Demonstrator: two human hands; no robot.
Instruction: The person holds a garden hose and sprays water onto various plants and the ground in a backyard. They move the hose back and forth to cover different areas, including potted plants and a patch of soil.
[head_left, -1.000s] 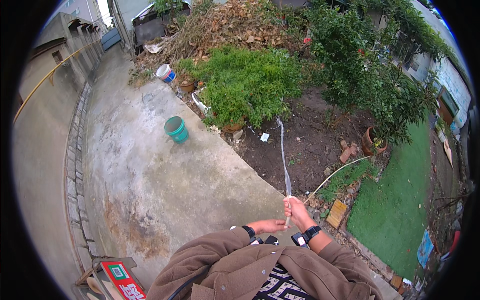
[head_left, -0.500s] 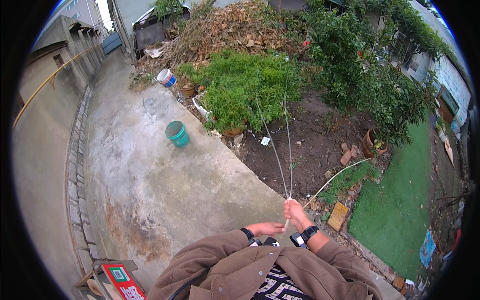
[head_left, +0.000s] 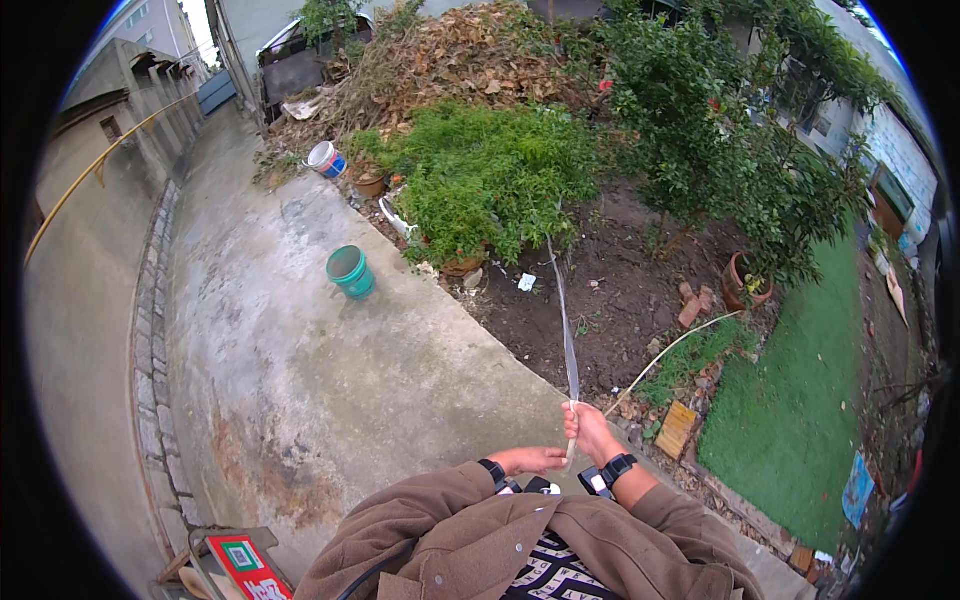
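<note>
My right hand (head_left: 590,428) is closed round a pale hose (head_left: 570,450), close to its upper end. From that end a stream of water (head_left: 568,340) shoots forward over the bare soil (head_left: 630,270) toward the leafy green plants (head_left: 490,170). My left hand (head_left: 533,460) lies low beside the hose, its fingers stretched out and their tips at the hose's lower part; whether they press on it I cannot tell. A further stretch of pale hose (head_left: 672,350) curves across the ground on the right.
A green bucket (head_left: 350,272) stands on the concrete (head_left: 290,340) to the left. Farther off, a white bucket (head_left: 325,158) leans by a clay pot (head_left: 369,186). Bricks (head_left: 690,308), a potted tree (head_left: 745,285) and green turf (head_left: 780,420) lie to the right. A red sign (head_left: 245,565) is at lower left.
The water has gone from two thin spread jets to one thicker stream. Its near end has shifted slightly left with my right hand, which still grips the hose.
</note>
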